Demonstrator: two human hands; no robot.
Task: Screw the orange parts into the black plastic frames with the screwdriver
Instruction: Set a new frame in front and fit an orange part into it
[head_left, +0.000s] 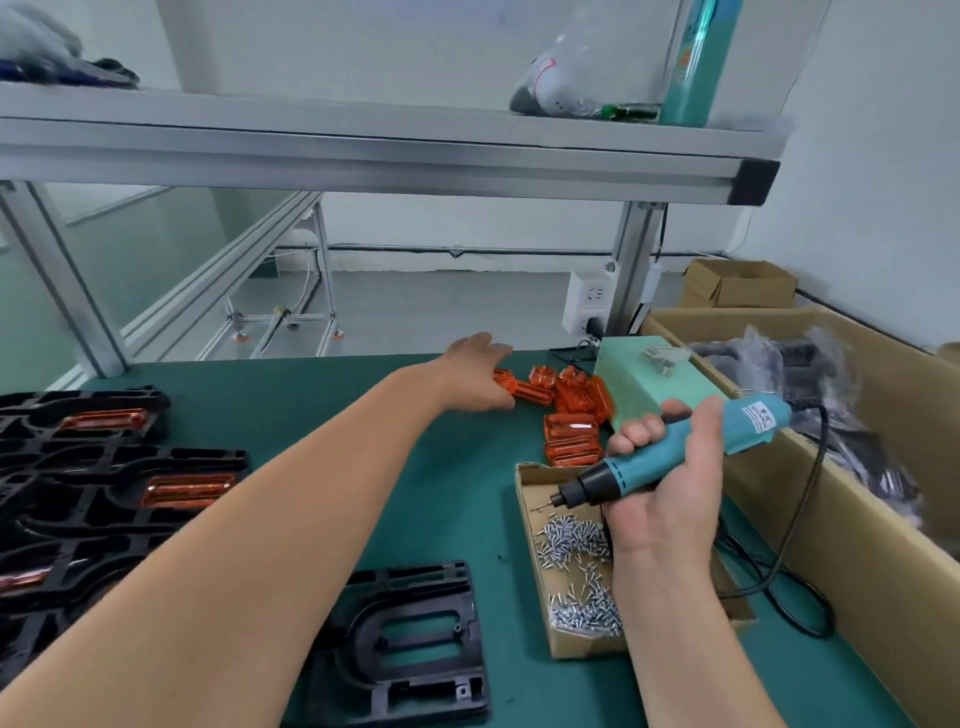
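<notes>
1. Green mat covers the table; the empty black frame lies near, by a box of tiny shiny screws.
2. Left hand curls its fingers on one of the smooth, see-through orange parts far back.
3. Right hand grips the blue screwdriver; best to seat the part flat first.

My green bench carries: black frames at left, one frame before me, orange parts, screw box, green box.

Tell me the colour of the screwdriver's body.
The screwdriver body is teal, head view.
</notes>
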